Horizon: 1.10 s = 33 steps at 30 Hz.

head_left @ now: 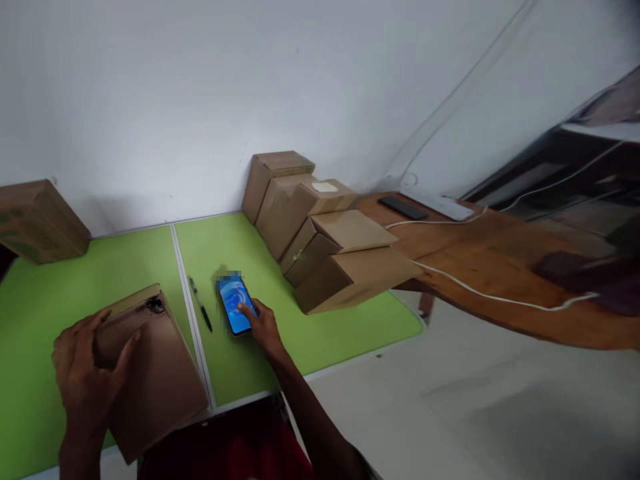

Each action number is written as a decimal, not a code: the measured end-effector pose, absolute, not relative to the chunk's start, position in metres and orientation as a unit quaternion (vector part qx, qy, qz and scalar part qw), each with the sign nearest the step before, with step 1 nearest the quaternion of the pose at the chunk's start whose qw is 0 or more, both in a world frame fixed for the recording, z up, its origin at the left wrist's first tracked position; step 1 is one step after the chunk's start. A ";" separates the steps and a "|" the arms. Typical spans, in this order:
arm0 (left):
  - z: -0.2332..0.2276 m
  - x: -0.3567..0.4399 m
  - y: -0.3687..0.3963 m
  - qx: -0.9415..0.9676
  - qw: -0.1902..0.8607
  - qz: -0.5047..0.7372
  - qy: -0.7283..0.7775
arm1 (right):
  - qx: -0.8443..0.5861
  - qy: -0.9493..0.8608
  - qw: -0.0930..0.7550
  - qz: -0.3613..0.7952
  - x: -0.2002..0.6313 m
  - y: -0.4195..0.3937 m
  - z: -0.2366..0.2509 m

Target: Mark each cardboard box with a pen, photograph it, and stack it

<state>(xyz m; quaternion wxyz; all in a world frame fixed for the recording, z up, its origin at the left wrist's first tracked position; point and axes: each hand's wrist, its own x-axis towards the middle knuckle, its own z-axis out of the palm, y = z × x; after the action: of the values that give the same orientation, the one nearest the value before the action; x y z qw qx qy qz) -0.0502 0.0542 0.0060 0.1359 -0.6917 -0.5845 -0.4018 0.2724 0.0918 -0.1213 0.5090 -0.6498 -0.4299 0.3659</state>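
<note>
One right-hand fingers (246,309) tip touches the phone (234,304) screen.

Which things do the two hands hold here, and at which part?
The left hand grips the cardboard box at its near-left corner. The right hand only touches the phone screen.

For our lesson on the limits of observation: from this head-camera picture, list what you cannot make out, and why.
- Head view: top of the lit blue phone screen, pixel-blurred.
- Face of the brown cardboard box under the left hand, covered.
- Print on the brown box at the left edge, cut off and too small.
- Screen spot under the right hand fingertip.
</note>
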 end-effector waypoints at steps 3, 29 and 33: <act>0.004 -0.049 0.054 -0.690 0.140 -0.408 -0.580 | -0.683 -0.449 0.471 0.331 0.277 0.091 -0.135; -0.066 -0.109 -0.030 -0.511 -0.176 -0.375 -0.753 | -0.373 -0.732 0.333 0.463 0.176 0.046 -0.096; -0.047 -0.143 -0.040 -0.555 -0.090 -0.398 -0.725 | -0.364 -0.703 0.428 0.436 0.159 0.054 -0.051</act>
<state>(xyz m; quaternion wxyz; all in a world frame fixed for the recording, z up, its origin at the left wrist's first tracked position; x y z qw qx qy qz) -0.1430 -0.0400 -0.0472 -0.0903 -0.5546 -0.7250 -0.3983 0.1589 0.0539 -0.0507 0.4276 -0.3643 -0.7029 0.4364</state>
